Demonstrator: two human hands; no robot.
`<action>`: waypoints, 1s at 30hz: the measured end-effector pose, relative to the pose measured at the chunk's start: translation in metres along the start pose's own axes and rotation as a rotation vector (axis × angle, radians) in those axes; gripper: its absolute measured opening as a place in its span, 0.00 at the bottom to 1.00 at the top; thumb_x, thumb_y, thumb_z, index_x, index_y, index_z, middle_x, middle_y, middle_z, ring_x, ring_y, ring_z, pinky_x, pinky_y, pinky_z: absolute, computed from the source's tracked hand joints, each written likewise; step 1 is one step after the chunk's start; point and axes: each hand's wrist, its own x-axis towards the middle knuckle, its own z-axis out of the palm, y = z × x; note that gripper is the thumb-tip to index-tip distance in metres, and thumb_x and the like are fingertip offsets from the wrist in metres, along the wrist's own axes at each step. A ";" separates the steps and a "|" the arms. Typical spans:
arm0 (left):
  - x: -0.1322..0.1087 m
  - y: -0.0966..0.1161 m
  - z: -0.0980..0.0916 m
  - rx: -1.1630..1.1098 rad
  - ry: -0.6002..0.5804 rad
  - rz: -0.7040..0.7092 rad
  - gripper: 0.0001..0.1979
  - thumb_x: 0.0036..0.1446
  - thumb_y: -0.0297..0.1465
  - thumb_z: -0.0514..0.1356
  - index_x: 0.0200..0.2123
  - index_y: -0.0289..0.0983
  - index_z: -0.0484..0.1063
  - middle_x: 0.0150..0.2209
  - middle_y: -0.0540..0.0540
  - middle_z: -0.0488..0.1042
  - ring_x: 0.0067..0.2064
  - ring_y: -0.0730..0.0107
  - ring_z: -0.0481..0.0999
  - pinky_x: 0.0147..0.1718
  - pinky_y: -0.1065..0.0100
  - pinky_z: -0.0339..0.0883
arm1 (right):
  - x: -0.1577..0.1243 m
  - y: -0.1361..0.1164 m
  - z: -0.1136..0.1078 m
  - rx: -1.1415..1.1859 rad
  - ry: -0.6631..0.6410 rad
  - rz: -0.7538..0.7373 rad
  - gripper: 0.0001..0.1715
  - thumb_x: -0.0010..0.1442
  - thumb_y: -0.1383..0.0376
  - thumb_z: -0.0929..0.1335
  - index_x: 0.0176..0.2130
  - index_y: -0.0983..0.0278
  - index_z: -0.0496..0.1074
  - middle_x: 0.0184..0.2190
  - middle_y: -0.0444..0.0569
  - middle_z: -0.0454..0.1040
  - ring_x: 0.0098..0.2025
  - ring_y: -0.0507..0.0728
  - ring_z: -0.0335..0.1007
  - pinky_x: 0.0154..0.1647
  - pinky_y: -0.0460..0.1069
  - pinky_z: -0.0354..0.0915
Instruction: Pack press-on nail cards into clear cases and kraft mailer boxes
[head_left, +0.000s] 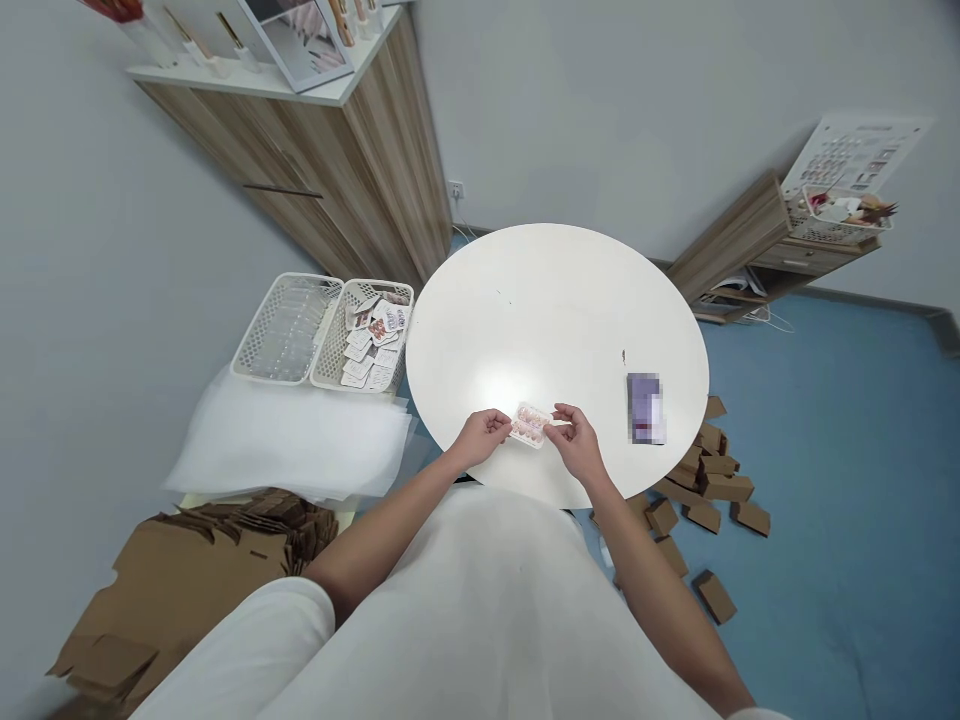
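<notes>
Now | tray [526, 442]: pinkish pieces [529, 424] | left basket [270, 379]: clear plastic [295, 322] | right basket [330, 345]: cards [369, 362]

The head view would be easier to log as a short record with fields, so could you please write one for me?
Held item: small pack with rows of pinkish pieces
Left hand: fingers at the pack's left edge
Right hand: fingers on its right edge
Surface below: white table
Also on table: purple item, pixelated, identity unclear
Left of table: white basket of printed cards; white sheets; flat brown cardboard
Floor, right: small brown boxes
</notes>
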 end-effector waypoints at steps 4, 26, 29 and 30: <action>-0.003 0.002 0.011 -0.022 0.083 -0.003 0.08 0.49 0.35 0.58 0.29 0.35 0.69 0.24 0.51 0.68 0.25 0.77 0.67 0.28 0.72 0.62 | -0.007 0.006 -0.010 -0.218 -0.154 -0.088 0.46 0.45 0.55 0.71 0.58 0.56 0.51 0.43 0.48 0.69 0.36 0.54 0.71 0.42 0.54 0.65; -0.025 0.007 -0.023 0.350 0.007 0.099 0.40 0.42 0.34 0.64 0.59 0.43 0.53 0.34 0.51 0.68 0.32 0.74 0.68 0.37 0.68 0.63 | 0.016 0.009 0.019 -0.242 -0.358 -0.150 0.38 0.50 0.62 0.67 0.58 0.55 0.53 0.33 0.43 0.69 0.35 0.53 0.69 0.43 0.54 0.64; -0.020 0.001 -0.044 0.428 -0.004 0.126 0.37 0.44 0.32 0.62 0.58 0.42 0.54 0.32 0.52 0.68 0.32 0.73 0.68 0.38 0.68 0.62 | 0.020 0.002 0.037 -0.264 -0.363 -0.146 0.38 0.51 0.62 0.66 0.59 0.56 0.52 0.33 0.43 0.68 0.35 0.53 0.68 0.43 0.53 0.64; -0.018 -0.001 -0.051 0.438 0.001 0.133 0.35 0.46 0.31 0.61 0.58 0.42 0.55 0.31 0.52 0.68 0.32 0.73 0.68 0.37 0.68 0.62 | 0.021 -0.001 0.044 -0.272 -0.368 -0.145 0.39 0.51 0.62 0.66 0.59 0.56 0.51 0.33 0.44 0.68 0.35 0.53 0.68 0.43 0.53 0.64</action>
